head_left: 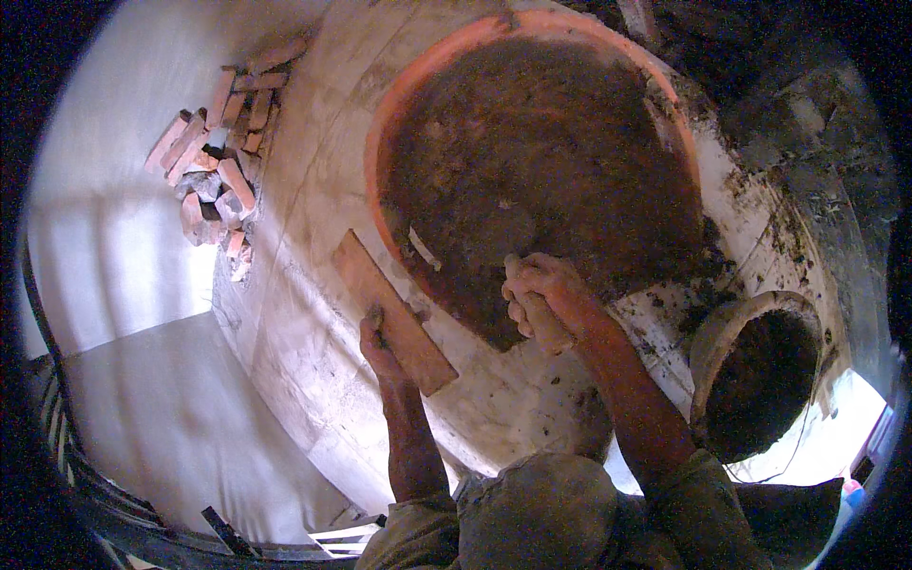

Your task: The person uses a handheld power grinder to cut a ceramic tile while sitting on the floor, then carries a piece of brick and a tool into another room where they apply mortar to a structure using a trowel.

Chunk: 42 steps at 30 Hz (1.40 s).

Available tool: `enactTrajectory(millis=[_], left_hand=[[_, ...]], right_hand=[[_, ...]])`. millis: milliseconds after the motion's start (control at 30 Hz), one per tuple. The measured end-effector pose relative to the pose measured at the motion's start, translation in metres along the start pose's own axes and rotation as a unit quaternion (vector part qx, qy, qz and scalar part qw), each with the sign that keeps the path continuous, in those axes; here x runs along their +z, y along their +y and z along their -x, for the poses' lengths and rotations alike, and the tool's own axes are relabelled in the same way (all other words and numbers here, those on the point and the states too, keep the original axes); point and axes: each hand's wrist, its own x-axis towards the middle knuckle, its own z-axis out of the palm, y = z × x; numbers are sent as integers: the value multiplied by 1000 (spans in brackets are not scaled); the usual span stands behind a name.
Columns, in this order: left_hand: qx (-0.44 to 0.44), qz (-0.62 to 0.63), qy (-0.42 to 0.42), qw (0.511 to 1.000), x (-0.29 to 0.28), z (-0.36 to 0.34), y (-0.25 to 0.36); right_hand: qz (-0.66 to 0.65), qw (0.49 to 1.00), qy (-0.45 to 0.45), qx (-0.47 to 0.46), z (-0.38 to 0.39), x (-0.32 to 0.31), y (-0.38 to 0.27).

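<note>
My left hand (382, 351) grips the near edge of a long, flat, reddish-brown brick (394, 313), thumb lying on its face. The brick is held at a slant beside the lower left rim of a wide, round, orange basin (380, 157). Dark, crumbly mud (532, 142) fills the basin. Over its near side, my right hand (546, 285) is closed around a pale, thick handle (548, 328). A greyish trowel-like blade (510, 228) appears beyond the fist, though it blends into the mud. A small pale strip (425, 249) lies at the basin's left edge.
Bricks and broken pieces (223, 176) are heaped at the far left by a pale wall. To the right stands a round bucket (708, 356) with dark material inside. Dark crumbs (665, 309) are scattered on the stained pale surface around the basin.
</note>
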Motion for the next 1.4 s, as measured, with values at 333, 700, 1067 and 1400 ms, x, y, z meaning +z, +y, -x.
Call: enactTrajectory(millis=[333,700,1067,1400], left_hand=[[109,-183,-3,977,-31,-9,-18],[120,-273,-26,954,-15,-31,-6],[137,-169,-53,975,-38,-58,-9],[108,-256,-2,961,-25,-38,0]], right_hand=[[-204,972,-85,-76,13,-58,58],[-318,837,245,-371,32,-41,45],[-162,719,489,-466,9,-84,-34],[109,564,684,-450,-31,-119,-73]])
